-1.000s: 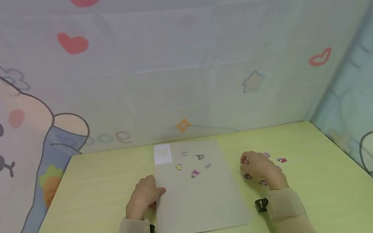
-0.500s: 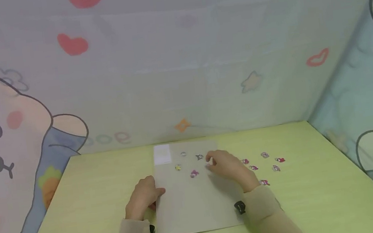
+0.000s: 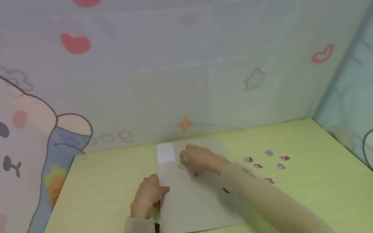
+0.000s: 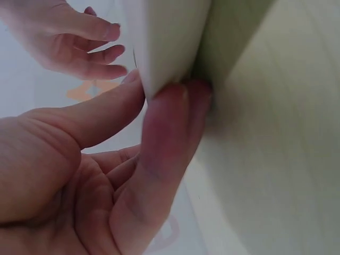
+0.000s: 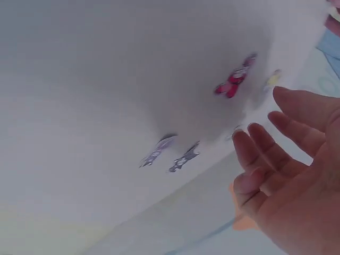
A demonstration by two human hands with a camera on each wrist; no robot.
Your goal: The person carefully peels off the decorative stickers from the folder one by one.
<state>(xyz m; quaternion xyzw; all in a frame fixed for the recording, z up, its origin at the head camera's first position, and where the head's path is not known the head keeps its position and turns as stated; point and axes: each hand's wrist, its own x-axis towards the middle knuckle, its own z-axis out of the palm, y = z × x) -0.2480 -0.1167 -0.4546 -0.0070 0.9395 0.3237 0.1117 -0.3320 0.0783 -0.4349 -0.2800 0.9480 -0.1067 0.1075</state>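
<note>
A flat grey board (image 3: 191,209) with a white label (image 3: 165,153) at its upper left corner lies on the table. My left hand (image 3: 147,193) pinches the board's left edge, thumb on top and fingers underneath, as the left wrist view shows. My right hand (image 3: 200,158) hovers over the board's upper part, its fingers apart and loosely bent in the right wrist view. Nothing shows between them there. Beneath it are small stickers: a red one (image 5: 234,79), a yellow one (image 5: 273,78), a purple one (image 5: 158,150) and a dark one (image 5: 184,156). From the head view the hand hides most of them.
On the yellow table (image 3: 308,198), right of the board, lie several loose pink-and-red stickers (image 3: 258,166). My right sleeve (image 3: 270,199) crosses the board's lower right side. A patterned cloth (image 3: 165,57) hangs behind the table.
My right hand has moved left from the loose stickers onto the board's upper part. A dark sticker beside it a second ago is gone from the table. My left hand keeps its grip.
</note>
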